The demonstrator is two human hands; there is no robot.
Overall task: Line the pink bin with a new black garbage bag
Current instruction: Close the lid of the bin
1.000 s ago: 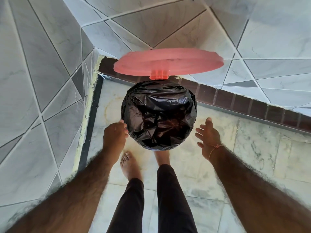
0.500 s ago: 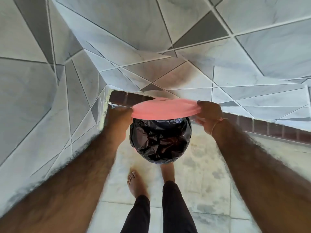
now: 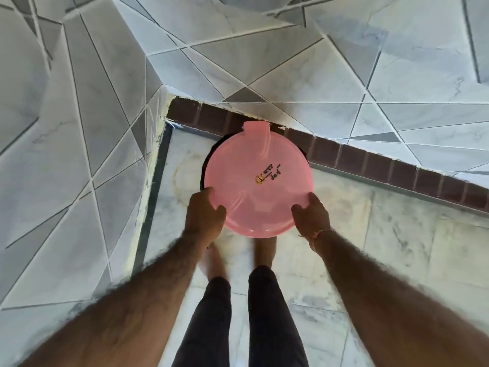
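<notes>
A person's left hand (image 3: 205, 215) gripped the near-left edge of a round pink lid (image 3: 258, 182), thumb lying on top and fingers tucked out of sight beneath the rim. The right hand (image 3: 312, 217) held the near-right edge the same way, thumb over the top, a thin thread bracelet (image 3: 316, 234) at the wrist. Between them the lid lay nearly flat over the pink bin, hiding the bin's body entirely; only a dark sliver of the black garbage bag (image 3: 209, 157) showed along the lid's left and far edges. The lid's hinge tab (image 3: 256, 128) pointed toward the brown tile border (image 3: 370, 161) at the foot of the grey tiled wall (image 3: 264, 62), with handwriting and a small gold sticker (image 3: 259, 179) near its centre. The bin stood on the marble floor (image 3: 397, 247) in a corner, just ahead of the person's bare feet.

The lining itself appeared done, and the step in hand looked like closing the lid over the fitted bag. The next move would likely call for pressing the lid evenly until seated, without dragging the bag's folded edge off the rim, then letting go.
</notes>
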